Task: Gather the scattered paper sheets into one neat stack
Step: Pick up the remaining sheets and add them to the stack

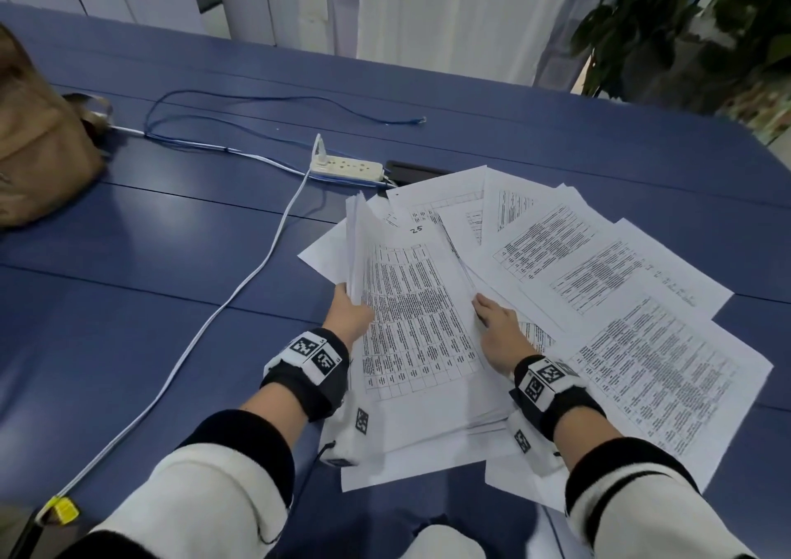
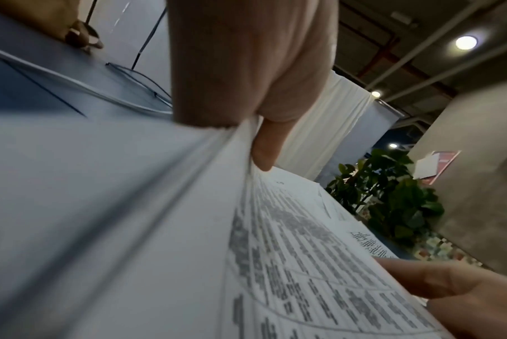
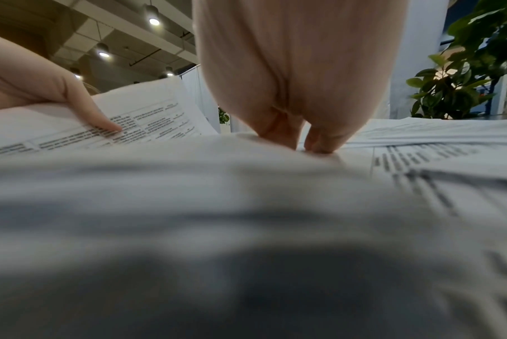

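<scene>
A bundle of printed sheets (image 1: 413,314) lies on the blue table (image 1: 128,237) in front of me. My left hand (image 1: 351,314) grips its left edge and lifts it, so the sheets curl upward; the thumb (image 2: 263,146) lies on the printed side of the bundle (image 2: 290,263). My right hand (image 1: 498,327) holds the right edge, thumb (image 3: 101,119) on the top sheet (image 3: 147,119) and fingers (image 3: 318,137) down against the paper. More printed sheets (image 1: 599,267) fan out to the right, and one large sheet (image 1: 659,370) lies nearest my right forearm.
A white power strip (image 1: 346,167) sits just behind the papers, its white cable (image 1: 239,289) running to the near left edge. A thin blue cable (image 1: 257,100) loops further back. A brown bag (image 1: 38,147) stands far left, a plant (image 1: 693,27) back right.
</scene>
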A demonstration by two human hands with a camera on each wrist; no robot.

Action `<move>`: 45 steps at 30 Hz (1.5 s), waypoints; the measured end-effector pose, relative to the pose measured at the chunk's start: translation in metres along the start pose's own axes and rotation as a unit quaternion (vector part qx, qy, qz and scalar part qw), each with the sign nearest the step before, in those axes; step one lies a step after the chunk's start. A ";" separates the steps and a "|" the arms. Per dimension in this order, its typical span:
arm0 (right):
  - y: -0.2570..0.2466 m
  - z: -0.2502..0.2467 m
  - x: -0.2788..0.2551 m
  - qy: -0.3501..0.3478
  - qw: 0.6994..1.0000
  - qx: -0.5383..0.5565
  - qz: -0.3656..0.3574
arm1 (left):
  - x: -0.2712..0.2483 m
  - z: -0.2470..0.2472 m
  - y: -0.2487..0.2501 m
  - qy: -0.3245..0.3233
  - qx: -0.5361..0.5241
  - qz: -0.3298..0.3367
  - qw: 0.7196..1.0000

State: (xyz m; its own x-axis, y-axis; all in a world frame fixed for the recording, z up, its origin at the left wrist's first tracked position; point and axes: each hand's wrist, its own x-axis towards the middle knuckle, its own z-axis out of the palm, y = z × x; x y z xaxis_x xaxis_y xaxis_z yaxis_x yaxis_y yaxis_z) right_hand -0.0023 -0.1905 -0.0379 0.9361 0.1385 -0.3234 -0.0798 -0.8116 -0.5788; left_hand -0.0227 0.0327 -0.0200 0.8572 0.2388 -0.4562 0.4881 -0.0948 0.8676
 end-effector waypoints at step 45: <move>0.089 -0.078 -0.018 0.155 0.886 -0.018 0.437 | 0.042 -0.046 0.004 -0.109 -0.137 0.022 0.984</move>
State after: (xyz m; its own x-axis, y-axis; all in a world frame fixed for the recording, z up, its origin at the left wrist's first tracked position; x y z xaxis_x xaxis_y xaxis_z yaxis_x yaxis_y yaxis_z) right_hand 0.0004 -0.3100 -0.0252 0.5721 -0.7091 -0.4121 -0.8143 -0.5511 -0.1822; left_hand 0.0075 0.0873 -0.0270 0.9057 0.0253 -0.4231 0.4130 0.1716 0.8944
